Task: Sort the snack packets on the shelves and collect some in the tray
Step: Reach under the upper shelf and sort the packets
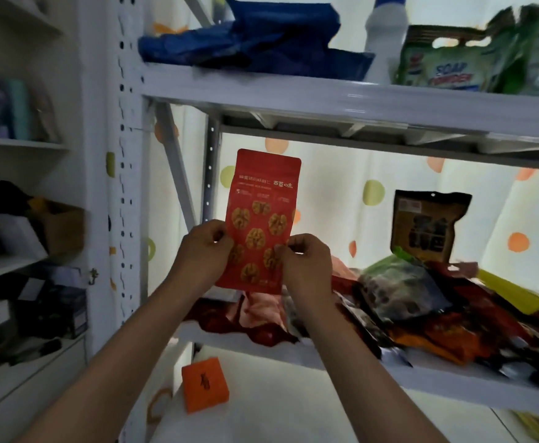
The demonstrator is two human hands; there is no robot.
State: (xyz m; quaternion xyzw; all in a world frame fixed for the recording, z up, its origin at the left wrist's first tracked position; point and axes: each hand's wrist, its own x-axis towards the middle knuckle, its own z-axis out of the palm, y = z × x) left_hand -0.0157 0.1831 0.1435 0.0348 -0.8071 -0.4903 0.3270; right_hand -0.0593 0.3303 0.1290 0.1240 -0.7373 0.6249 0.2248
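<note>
A red walnut snack packet (261, 199) is held upright in front of the middle shelf (421, 375). My left hand (202, 251) pinches its lower left edge and my right hand (306, 263) pinches its lower right edge. Under and to the right of it, several snack packets (428, 314) lie in a heap on the shelf. A dark brown packet (428, 225) stands upright behind the heap. No tray is in view.
The top shelf (325, 94) carries a blue bag (261, 36), a white bottle (384, 33) and a green soap powder bag (450, 62). An orange box (204, 384) sits on the lower shelf. A white cabinet (21, 219) with cluttered shelves stands at the left.
</note>
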